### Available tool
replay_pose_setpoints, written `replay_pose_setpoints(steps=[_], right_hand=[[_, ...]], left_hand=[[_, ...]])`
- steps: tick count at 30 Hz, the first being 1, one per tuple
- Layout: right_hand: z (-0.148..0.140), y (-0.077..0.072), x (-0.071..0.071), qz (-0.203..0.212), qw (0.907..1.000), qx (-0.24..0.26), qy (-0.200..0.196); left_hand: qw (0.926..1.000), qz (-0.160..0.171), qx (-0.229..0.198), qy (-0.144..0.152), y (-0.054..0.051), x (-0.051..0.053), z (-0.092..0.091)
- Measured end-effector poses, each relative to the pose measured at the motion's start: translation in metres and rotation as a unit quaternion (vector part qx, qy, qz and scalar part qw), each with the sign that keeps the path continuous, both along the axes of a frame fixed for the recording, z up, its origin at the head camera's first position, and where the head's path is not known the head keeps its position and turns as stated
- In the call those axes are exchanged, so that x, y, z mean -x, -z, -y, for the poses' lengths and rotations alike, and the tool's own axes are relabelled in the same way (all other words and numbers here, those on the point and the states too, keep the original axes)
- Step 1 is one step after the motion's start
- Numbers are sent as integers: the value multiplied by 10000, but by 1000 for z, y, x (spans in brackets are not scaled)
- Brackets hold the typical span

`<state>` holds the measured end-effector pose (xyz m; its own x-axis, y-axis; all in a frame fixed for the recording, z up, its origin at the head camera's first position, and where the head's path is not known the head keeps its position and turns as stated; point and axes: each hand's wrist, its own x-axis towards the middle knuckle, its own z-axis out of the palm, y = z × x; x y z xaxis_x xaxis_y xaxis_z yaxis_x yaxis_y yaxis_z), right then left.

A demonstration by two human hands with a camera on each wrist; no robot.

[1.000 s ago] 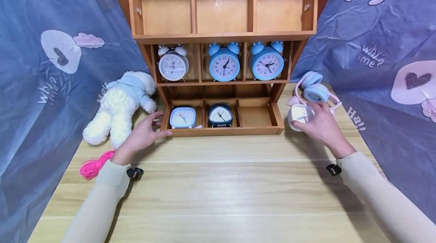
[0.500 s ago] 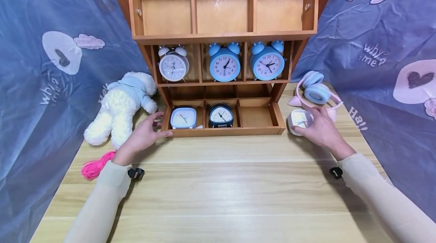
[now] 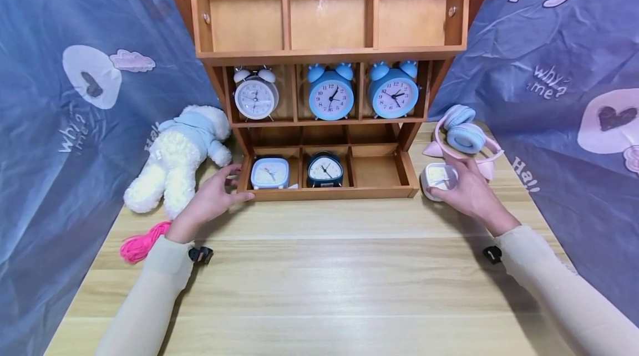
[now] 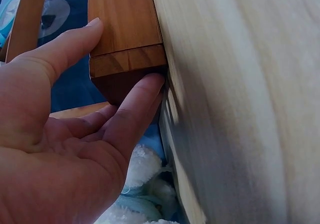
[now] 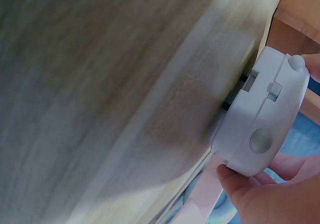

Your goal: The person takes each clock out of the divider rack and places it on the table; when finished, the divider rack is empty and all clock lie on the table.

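Observation:
In the head view my right hand [image 3: 466, 189] grips a small white square alarm clock [image 3: 440, 181] at the shelf's right end. The right wrist view shows the clock's rear [image 5: 262, 109], with its knobs and switch, between thumb and fingers. It stands on or just over the table; I cannot tell which. My left hand [image 3: 212, 198] holds the lower left corner of the wooden shelf [image 3: 329, 194]; in the left wrist view thumb and fingers lie about that corner [image 4: 127, 59]. The bottom tray holds a pale blue clock [image 3: 270, 173] and a dark teal clock [image 3: 325, 170]; its right compartment is bare.
The middle tier holds a white twin-bell clock [image 3: 255, 98] and two blue ones [image 3: 331, 100]. Pink and blue headphones [image 3: 466, 137] lie close behind my right hand. A white plush toy [image 3: 175, 162] and pink cord [image 3: 145, 242] lie at left.
My right hand has brought the white clock slightly down and towards the front, beside the shelf's right end. My left hand keeps its place on the shelf corner.

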<state>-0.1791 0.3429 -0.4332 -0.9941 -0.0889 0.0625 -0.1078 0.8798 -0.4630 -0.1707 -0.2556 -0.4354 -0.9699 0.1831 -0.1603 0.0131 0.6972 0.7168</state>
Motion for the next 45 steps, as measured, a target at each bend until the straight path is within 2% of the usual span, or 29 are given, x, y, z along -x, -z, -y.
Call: replay_pose_setpoints(steps=[14, 31, 45], right_hand=[[-5, 0, -1, 174, 9998, 49, -13], [-3, -9, 8, -71, 9996, 151, -246], [15, -25, -4, -140, 9992, 248, -292]], left_hand=[[9999, -88, 46, 93, 1, 2, 1], [9999, -89, -37, 72, 0, 0, 3], [9999, -109, -57, 114, 2, 1, 2]])
